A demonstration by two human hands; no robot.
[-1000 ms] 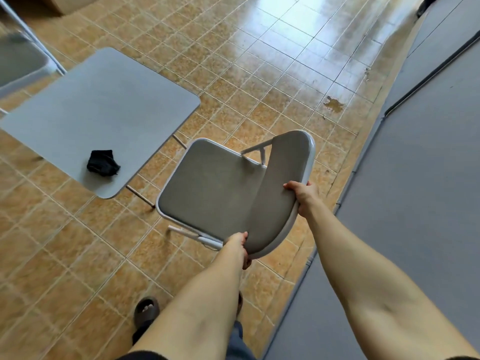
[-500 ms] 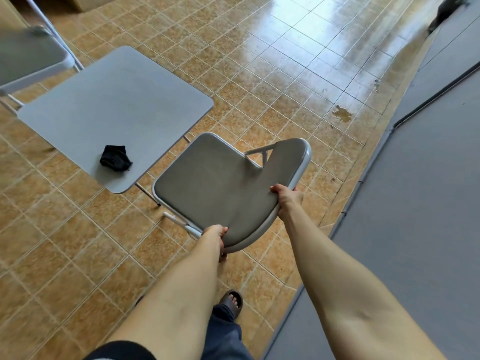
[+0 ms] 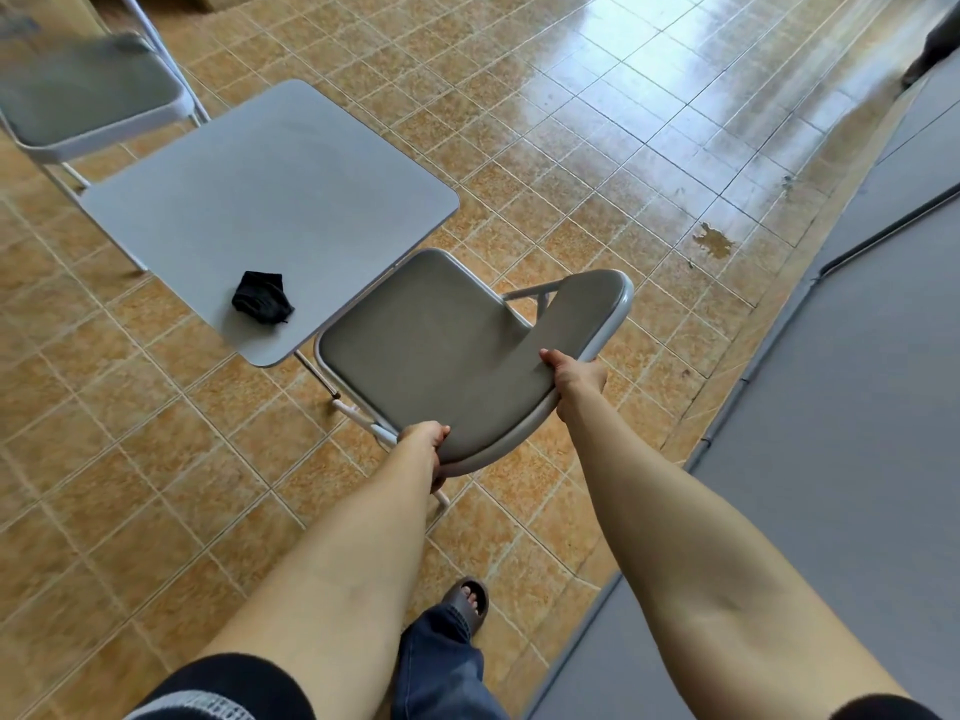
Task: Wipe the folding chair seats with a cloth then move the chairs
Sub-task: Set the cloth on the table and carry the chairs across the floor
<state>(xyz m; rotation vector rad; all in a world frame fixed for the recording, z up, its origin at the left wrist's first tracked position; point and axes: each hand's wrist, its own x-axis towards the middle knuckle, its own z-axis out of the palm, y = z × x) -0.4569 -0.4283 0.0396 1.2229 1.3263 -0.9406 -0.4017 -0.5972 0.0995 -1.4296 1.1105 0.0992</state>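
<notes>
- Your left hand (image 3: 425, 440) grips the near end of the folding chair (image 3: 431, 350) backrest; your right hand (image 3: 574, 375) clasps the same backrest's edge further along, on your right.
- The grey padded chair sits unfolded in front of you, its seat edge tucked just beside the small grey table (image 3: 270, 200).
- The black cloth (image 3: 262, 304) lies crumpled on that table, near the corner closest to the chair, held by neither hand.
- A second chair (image 3: 88, 96) stands beyond the table on your left.
- Keep both grips firm and level, and steer the legs away from the table's leg.
- Watch your sandalled foot (image 3: 467, 602) close behind.
</notes>
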